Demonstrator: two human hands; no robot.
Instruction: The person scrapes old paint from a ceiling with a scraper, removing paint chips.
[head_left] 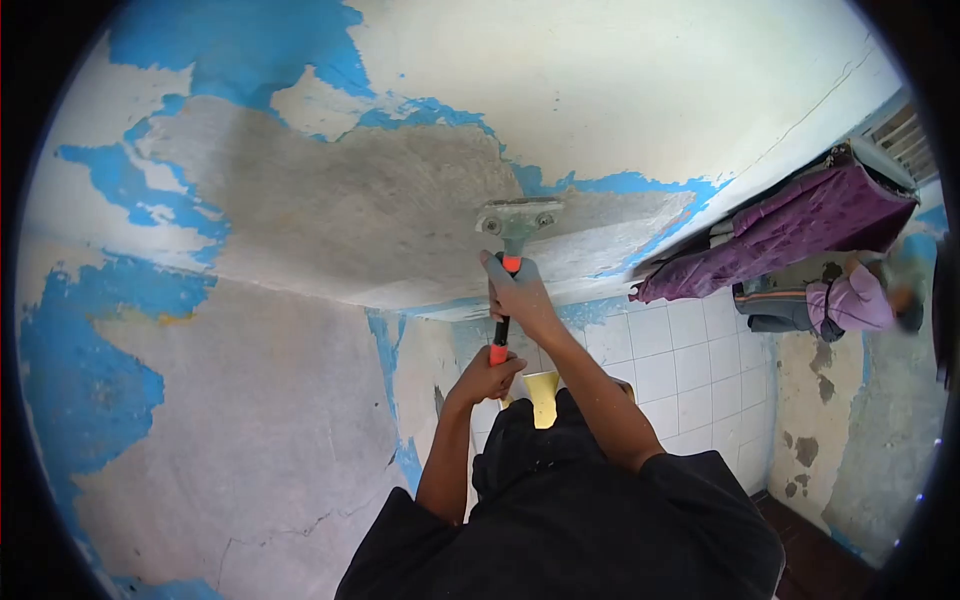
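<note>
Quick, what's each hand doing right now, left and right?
Left hand: closed on the scraper, low on its handle.
Right hand: closed on the same handle, nearer the blade.

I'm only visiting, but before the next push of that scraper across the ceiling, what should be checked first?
1. Both hands on the scraper: ok. The right hand is high and the left hand is lower on the orange handle.
2. Blade on the ceiling: ok, it looks pressed to the bare grey patch.
3. Patch scraped clean: not ok, blue paint rims it.
4. Dust cover: ok, a purple cloth hangs over something high on the right wall.
5. Footing: cannot tell, the feet are out of view.
</note>
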